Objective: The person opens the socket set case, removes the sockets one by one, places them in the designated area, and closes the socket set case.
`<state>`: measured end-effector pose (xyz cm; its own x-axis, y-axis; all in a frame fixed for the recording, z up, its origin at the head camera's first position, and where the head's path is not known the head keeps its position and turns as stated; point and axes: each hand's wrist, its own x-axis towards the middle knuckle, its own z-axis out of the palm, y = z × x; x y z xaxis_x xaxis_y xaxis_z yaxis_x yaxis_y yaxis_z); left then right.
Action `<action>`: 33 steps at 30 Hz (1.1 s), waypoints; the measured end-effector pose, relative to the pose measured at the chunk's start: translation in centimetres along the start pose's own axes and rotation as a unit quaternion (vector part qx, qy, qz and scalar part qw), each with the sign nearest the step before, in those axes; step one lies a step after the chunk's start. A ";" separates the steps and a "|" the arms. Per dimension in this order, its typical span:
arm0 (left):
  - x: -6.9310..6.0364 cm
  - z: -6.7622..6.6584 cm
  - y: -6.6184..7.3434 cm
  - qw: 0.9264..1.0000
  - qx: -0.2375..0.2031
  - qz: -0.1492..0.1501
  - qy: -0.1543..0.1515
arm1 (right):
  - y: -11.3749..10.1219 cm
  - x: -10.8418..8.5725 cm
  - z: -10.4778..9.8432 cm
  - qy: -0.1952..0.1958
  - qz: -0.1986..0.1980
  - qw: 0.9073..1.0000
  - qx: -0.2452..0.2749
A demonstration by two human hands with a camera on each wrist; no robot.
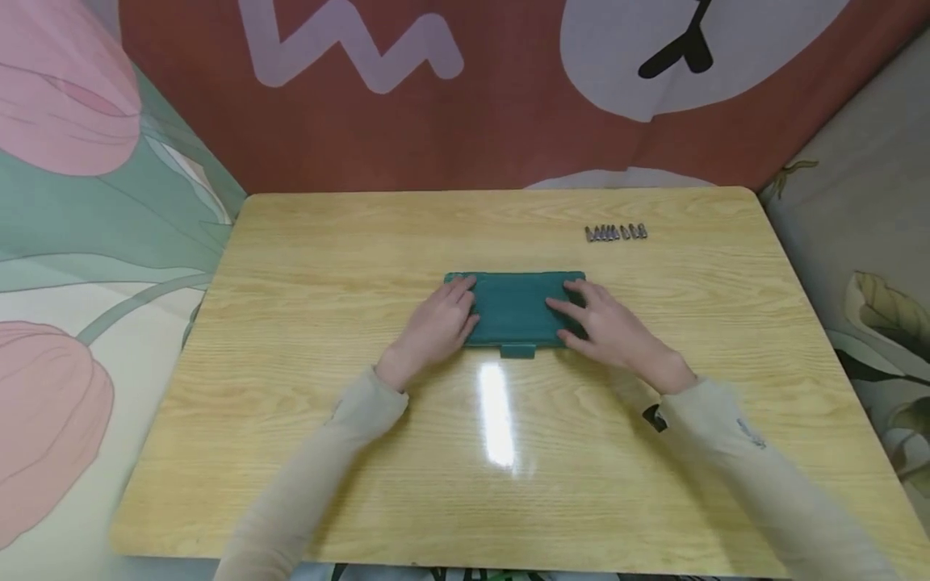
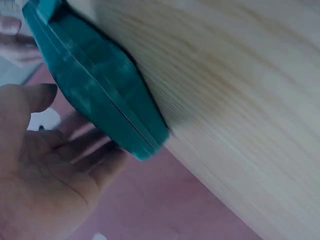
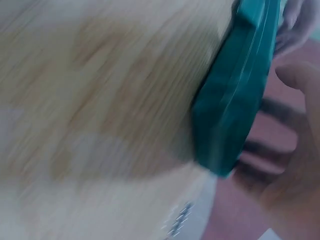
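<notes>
A closed, flat green plastic case point(image 1: 512, 311) with a latch tab point(image 1: 517, 352) on its near side lies on the wooden table. On its left end rests my left hand point(image 1: 438, 321), fingers reaching over the lid. Spread fingers of my right hand point(image 1: 606, 324) touch the lid at the right end. From the left wrist, the case point(image 2: 95, 75) shows its side seam, with the left hand point(image 2: 50, 165) along its top. In the right wrist view the right hand point(image 3: 287, 160) lies over the case point(image 3: 227, 110), its fingers extended.
Several small metal pieces resembling screwdriver bits point(image 1: 616, 233) lie in a row toward the back right of the table point(image 1: 291, 266). Behind the table hangs a red patterned cloth point(image 1: 472, 137); floral cloths flank both sides. A bright reflection point(image 1: 497, 415) falls before the case.
</notes>
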<state>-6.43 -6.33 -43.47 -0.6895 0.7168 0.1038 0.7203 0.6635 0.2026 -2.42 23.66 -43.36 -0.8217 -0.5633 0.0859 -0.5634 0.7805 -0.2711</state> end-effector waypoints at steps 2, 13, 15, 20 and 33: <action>0.4 0.1 0.6 1.000 -0.003 -0.012 -0.006 | -0.7 0.3 0.2 -0.003 0.020 1.000 -0.010; 4.6 0.8 0.0 0.997 0.028 -0.054 -0.054 | 0.6 4.0 0.4 -0.059 0.109 0.992 -0.032; 5.4 0.9 -0.1 0.994 0.055 -0.058 -0.068 | 1.0 4.8 0.3 -0.062 0.113 0.991 -0.035; 7.0 1.0 0.0 0.984 0.132 -0.072 -0.096 | 1.1 6.3 -0.2 -0.064 0.115 0.991 -0.036; 8.0 1.5 0.6 0.977 0.161 -0.103 -0.098 | 0.4 7.0 0.4 -0.083 0.133 0.982 -0.108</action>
<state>-11.37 0.08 -43.99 -0.8167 0.5679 -0.1019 0.5769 0.8079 -0.1203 -8.38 19.95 -43.27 -0.9271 -0.3540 -0.1232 -0.3503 0.9352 -0.0510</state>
